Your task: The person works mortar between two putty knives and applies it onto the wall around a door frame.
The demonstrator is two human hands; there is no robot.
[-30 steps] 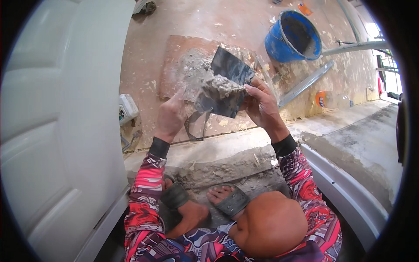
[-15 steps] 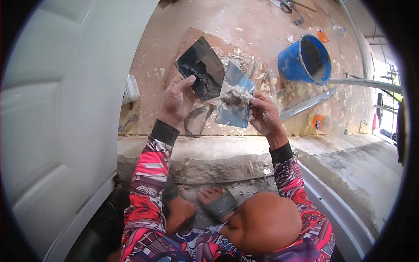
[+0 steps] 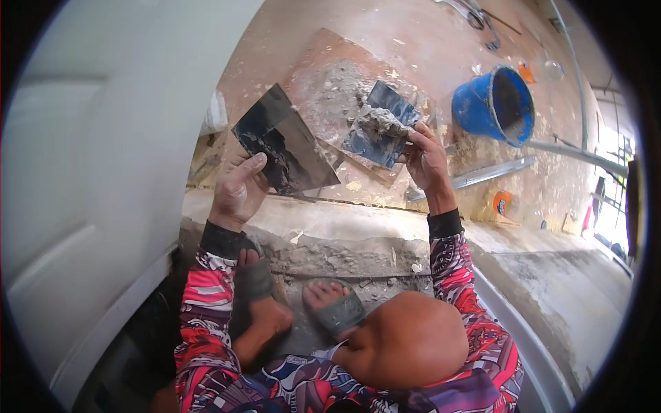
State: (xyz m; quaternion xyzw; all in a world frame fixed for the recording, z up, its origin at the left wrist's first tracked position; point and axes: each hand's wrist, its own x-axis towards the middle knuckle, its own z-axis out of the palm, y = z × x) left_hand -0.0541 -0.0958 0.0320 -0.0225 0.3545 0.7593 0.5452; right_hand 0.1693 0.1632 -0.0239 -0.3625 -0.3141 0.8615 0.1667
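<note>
In my left hand (image 3: pixel 237 189) is a dark, shiny rectangular plate (image 3: pixel 296 155), pinched at its near left edge with the thumb on top. Patches of grey-brown mortar smear its face. My right hand (image 3: pixel 428 157) grips a smaller bluish plate (image 3: pixel 391 100) by its right edge. A thick lump of wet mortar (image 3: pixel 381 122) lies across that plate. The two plates are apart and tilted, both over a mortar-smeared board (image 3: pixel 323 65) on the floor. How the fingers sit under each plate is hidden.
A blue bucket (image 3: pixel 471 103) lies tipped toward the right, dirty inside. Near it are a metal bar (image 3: pixel 492 172) and an orange-labelled bottle (image 3: pixel 502 202). A white panelled door (image 3: pixel 131 151) borders the left. Below my hands runs a rough concrete step (image 3: pixel 330 255), beside my sandalled feet (image 3: pixel 337 311).
My hands have moved apart. The left-hand plate has shifted left and down, and the right-hand plate has moved slightly right and up, uncovering more of the board between them.
</note>
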